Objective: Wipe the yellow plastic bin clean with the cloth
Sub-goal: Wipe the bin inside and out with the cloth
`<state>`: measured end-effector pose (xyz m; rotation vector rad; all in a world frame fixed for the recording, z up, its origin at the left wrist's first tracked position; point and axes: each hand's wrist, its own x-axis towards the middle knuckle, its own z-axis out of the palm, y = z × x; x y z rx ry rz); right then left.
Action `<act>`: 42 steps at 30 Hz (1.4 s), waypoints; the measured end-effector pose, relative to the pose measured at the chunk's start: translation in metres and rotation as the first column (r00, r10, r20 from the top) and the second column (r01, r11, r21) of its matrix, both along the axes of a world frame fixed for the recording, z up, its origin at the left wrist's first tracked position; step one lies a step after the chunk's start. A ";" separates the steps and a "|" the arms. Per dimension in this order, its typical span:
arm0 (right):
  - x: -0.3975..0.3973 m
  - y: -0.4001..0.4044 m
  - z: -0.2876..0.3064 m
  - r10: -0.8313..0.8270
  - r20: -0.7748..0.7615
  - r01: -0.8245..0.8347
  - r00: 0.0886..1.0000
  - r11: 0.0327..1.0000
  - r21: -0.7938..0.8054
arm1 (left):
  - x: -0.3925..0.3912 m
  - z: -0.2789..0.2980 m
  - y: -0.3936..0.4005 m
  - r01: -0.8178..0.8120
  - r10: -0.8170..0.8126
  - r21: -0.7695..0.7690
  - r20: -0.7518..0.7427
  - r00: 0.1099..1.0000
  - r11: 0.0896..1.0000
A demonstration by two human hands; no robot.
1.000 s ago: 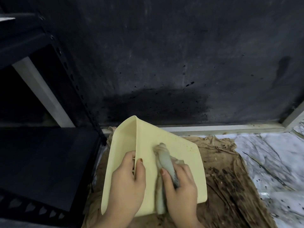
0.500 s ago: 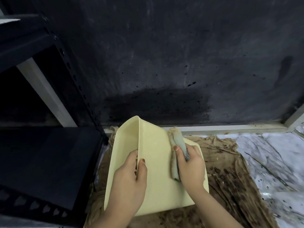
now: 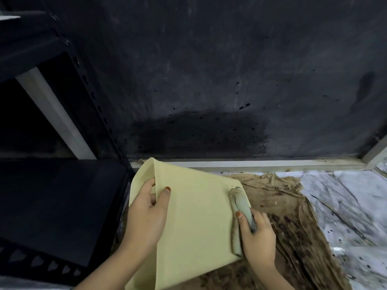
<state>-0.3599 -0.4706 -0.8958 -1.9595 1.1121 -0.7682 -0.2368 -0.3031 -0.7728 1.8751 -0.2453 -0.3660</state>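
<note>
Two hands are working on one bin. The dark wall (image 3: 209,70) is filling the upper view, speckled and stained near its base. A black metal shelf (image 3: 52,206) is standing at the left, with a perforated upright running down beside the bin. A brown soiled cloth sheet (image 3: 293,216) is lying spread over a white marbled floor (image 3: 345,195), and the bin is sitting on that sheet, just right of the shelf and close to the wall's pale sill.

The yellow plastic bin (image 3: 194,216) is showing two flat outer faces that meet at a vertical corner edge; its long axis is running from the near edge of the view up toward the wall, tilting slightly left at the far end. The opening is not in view, so contents cannot be told. A few small dark specks are sitting near the far right edge of the broad face.

The left hand (image 3: 146,214) is gripping the corner edge, fingers curled around the left face, thumb pressed flat on the broad face. The right hand (image 3: 256,235) is closed around the cloth (image 3: 240,208), a rolled grey wad, pressing it against the bin's right edge.
</note>
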 end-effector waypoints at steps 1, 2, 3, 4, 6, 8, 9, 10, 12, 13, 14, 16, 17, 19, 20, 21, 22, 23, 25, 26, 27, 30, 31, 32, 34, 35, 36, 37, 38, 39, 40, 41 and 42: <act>-0.002 0.003 0.001 0.004 0.011 -0.004 1.000 1.000 0.007 | 0.000 0.001 0.000 -0.016 0.016 -0.006 0.010 1.000 1.000; -0.005 0.007 0.002 0.013 0.031 -0.013 0.999 1.000 0.009 | 0.000 0.001 0.000 -0.030 0.030 -0.009 0.018 0.999 1.000; -0.007 0.012 0.003 0.028 0.056 -0.028 0.998 1.000 0.002 | 0.002 0.002 -0.001 -0.046 0.046 -0.005 0.026 0.999 0.999; -0.008 0.017 0.005 0.044 0.077 -0.043 0.996 0.999 -0.013 | 0.003 0.003 -0.001 -0.067 0.067 -0.001 0.034 0.997 0.998; -0.010 0.027 0.011 0.077 0.112 -0.072 0.991 0.996 -0.047 | 0.005 0.005 -0.002 -0.101 0.101 0.004 0.052 0.994 0.995; -0.009 0.035 0.017 0.116 0.150 -0.105 0.982 0.991 -0.083 | 0.002 0.007 -0.005 -0.102 0.101 0.007 0.087 0.991 0.995; -0.008 0.039 0.021 0.134 0.171 -0.119 0.976 0.988 -0.099 | -0.002 0.006 -0.006 -0.096 0.096 -0.004 0.098 0.991 0.995; -0.006 0.042 0.026 0.152 0.194 -0.132 0.969 0.985 -0.112 | -0.005 0.007 -0.008 -0.089 0.091 -0.023 0.102 0.991 0.996; 0.000 0.049 0.039 0.185 0.252 -0.153 0.950 0.978 -0.141 | -0.012 0.011 -0.009 -0.071 0.077 -0.062 0.104 0.992 0.996; 0.003 0.053 0.046 0.203 0.282 -0.164 0.938 0.974 -0.155 | -0.013 0.014 -0.009 -0.056 0.065 -0.080 0.108 0.992 0.995; 0.006 0.056 0.053 0.220 0.304 -0.177 0.927 0.971 -0.163 | -0.014 0.017 -0.010 -0.038 0.049 -0.088 0.123 0.991 0.995; 0.012 0.062 0.064 0.253 0.326 -0.208 0.911 0.964 -0.167 | -0.016 0.018 -0.008 0.000 0.012 -0.067 0.182 0.983 0.998; 0.016 0.064 0.068 0.270 0.329 -0.228 0.905 0.960 -0.162 | -0.018 0.018 -0.007 0.014 -0.003 -0.051 0.213 0.977 0.999; 0.024 0.066 0.074 0.294 0.323 -0.260 0.900 0.955 -0.144 | -0.021 0.015 -0.004 0.022 -0.012 -0.035 0.253 0.967 0.999; 0.030 0.064 0.076 0.299 0.320 -0.268 0.899 0.953 -0.138 | -0.021 0.014 -0.004 0.018 -0.008 -0.036 0.265 0.964 0.999; 0.035 0.061 0.077 0.298 0.322 -0.269 0.899 0.954 -0.132 | -0.021 0.013 -0.003 0.016 -0.006 -0.034 0.274 0.962 0.999; 0.041 0.056 0.077 0.289 0.330 -0.264 0.899 0.957 -0.120 | -0.020 0.012 -0.004 0.015 -0.007 -0.028 0.278 0.960 0.999; 0.045 0.049 0.077 0.276 0.337 -0.256 0.900 0.961 -0.103 | -0.019 0.012 -0.004 0.014 -0.007 -0.023 0.276 0.961 1.000; 0.052 0.032 0.075 0.234 0.334 -0.221 0.913 0.972 -0.075 | -0.017 0.012 -0.006 0.015 -0.010 -0.018 0.263 0.965 1.000; 0.054 0.023 0.072 0.209 0.317 -0.199 0.925 0.978 -0.065 | -0.017 0.012 -0.007 0.014 -0.010 -0.012 0.259 0.966 1.000; 0.055 0.013 0.068 0.186 0.290 -0.178 0.939 0.982 -0.055 | -0.016 0.012 -0.007 0.011 -0.009 -0.006 0.259 0.966 1.000; 0.051 -0.017 0.048 0.092 0.189 -0.096 0.978 0.995 0.016 | -0.016 0.011 -0.007 -0.001 0.001 -0.003 0.257 0.966 1.000; 0.047 -0.025 0.039 0.049 0.161 -0.058 0.986 0.997 0.051 | -0.016 0.011 -0.007 -0.004 0.004 -0.002 0.255 0.967 1.000; 0.041 -0.031 0.030 0.005 0.143 -0.017 0.990 0.996 0.084 | -0.016 0.012 -0.007 -0.006 0.005 0.000 0.253 0.967 1.000; 0.027 -0.037 0.013 -0.090 0.128 0.070 0.988 0.986 0.152 | -0.017 0.013 -0.009 -0.011 0.010 0.003 0.245 0.969 1.000; 0.021 -0.035 0.006 -0.133 0.115 0.109 0.984 0.976 0.189 | -0.017 0.013 -0.010 -0.016 0.015 0.004 0.239 0.971 1.000; 0.015 -0.033 -0.001 -0.169 0.100 0.143 0.981 0.963 0.228 | -0.016 0.013 -0.011 -0.024 0.021 0.007 0.235 0.972 1.000; 0.009 -0.028 -0.007 -0.196 0.080 0.169 0.977 0.951 0.259 | -0.015 0.013 -0.012 -0.032 0.028 0.015 0.235 0.972 0.999; 0.005 -0.022 -0.012 -0.216 0.062 0.191 0.974 0.941 0.278 | -0.015 0.013 -0.013 -0.042 0.034 0.025 0.236 0.971 0.999; 0.001 -0.014 -0.014 -0.231 0.050 0.208 0.972 0.937 0.279 | -0.014 0.013 -0.014 -0.050 0.040 0.034 0.237 0.971 0.998; -0.001 -0.004 -0.014 -0.234 0.056 0.212 0.971 0.941 0.265 | -0.014 0.013 -0.014 -0.056 0.046 0.038 0.235 0.971 0.998; -0.002 0.007 -0.009 -0.223 0.074 0.199 0.972 0.949 0.244 | -0.013 0.013 -0.015 -0.060 0.050 0.038 0.231 0.972 0.997; -0.002 0.018 -0.002 -0.191 0.104 0.165 0.976 0.962 0.216 | -0.013 0.013 -0.015 -0.064 0.054 0.037 0.228 0.972 0.997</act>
